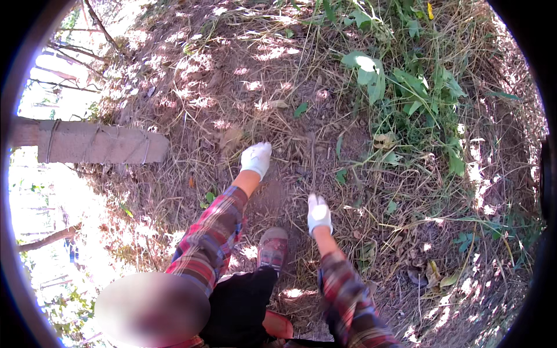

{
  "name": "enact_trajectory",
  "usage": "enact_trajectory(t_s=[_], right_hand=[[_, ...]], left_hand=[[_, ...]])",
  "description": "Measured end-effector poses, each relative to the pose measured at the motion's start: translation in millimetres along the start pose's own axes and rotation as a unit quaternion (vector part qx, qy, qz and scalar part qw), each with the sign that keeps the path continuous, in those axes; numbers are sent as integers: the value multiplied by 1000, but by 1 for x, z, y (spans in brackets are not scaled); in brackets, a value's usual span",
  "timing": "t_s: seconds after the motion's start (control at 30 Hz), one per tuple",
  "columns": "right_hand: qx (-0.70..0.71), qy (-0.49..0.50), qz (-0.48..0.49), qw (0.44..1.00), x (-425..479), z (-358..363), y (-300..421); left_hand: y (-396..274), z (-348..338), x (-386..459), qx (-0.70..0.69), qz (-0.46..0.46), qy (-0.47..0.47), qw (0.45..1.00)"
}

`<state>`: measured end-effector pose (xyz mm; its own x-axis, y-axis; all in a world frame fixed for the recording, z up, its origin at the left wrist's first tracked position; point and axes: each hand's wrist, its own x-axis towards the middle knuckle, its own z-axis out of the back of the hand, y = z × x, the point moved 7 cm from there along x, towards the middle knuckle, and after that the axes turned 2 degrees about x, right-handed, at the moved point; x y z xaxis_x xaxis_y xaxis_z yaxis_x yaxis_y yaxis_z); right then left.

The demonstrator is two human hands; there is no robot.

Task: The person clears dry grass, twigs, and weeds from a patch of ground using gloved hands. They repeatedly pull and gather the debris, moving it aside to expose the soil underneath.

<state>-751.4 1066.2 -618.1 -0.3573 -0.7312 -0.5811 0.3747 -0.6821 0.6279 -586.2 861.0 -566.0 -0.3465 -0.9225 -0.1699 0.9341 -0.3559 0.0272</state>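
Observation:
My left hand (256, 159), in a white glove, is low over soil and dry grass (278, 143) near the middle of the view. Its fingers point away from me, and whether they hold anything is unclear. My right hand (319, 212), also gloved in white, is nearer to me and to the right. Two of its fingers show side by side, close to a thin stem (313, 161) that runs up the ground. Whether that hand grips the stem cannot be made out. Plaid sleeves cover both arms.
A post wrapped with wire (104, 141) reaches in from the left. Green leafy plants (413, 91) grow among dry grass at the upper right. My shoe (273, 248) stands on the ground below my hands. Bare branches (74, 50) show at the upper left. A blurred oval covers the lower left.

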Motion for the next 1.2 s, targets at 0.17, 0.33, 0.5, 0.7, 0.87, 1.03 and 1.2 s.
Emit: enact_trajectory(t_s=[0.17,0.33,0.5,0.7,0.87,1.03,1.2], right_hand=[[48,63,5,997,2,4,-21],[333,-20,-77,940,20,74,75],[23,-33,22,999,14,19,38],[155,50,-80,983,24,-14,-16],[478,-48,-117,869,19,83,96],[100,108,-128,981,-29,-21,31],[216,94,-67,970,-24,-10,40]], left_hand=[[-7,-2,-2,-16,-12,41,999],[8,3,-15,-10,4,64,998],[-10,13,-4,-25,-14,69,997],[-15,4,-1,-16,-56,54,997],[10,10,-19,13,-36,73,997],[17,15,-13,1,-27,93,995],[29,10,-23,2,-19,105,994]])
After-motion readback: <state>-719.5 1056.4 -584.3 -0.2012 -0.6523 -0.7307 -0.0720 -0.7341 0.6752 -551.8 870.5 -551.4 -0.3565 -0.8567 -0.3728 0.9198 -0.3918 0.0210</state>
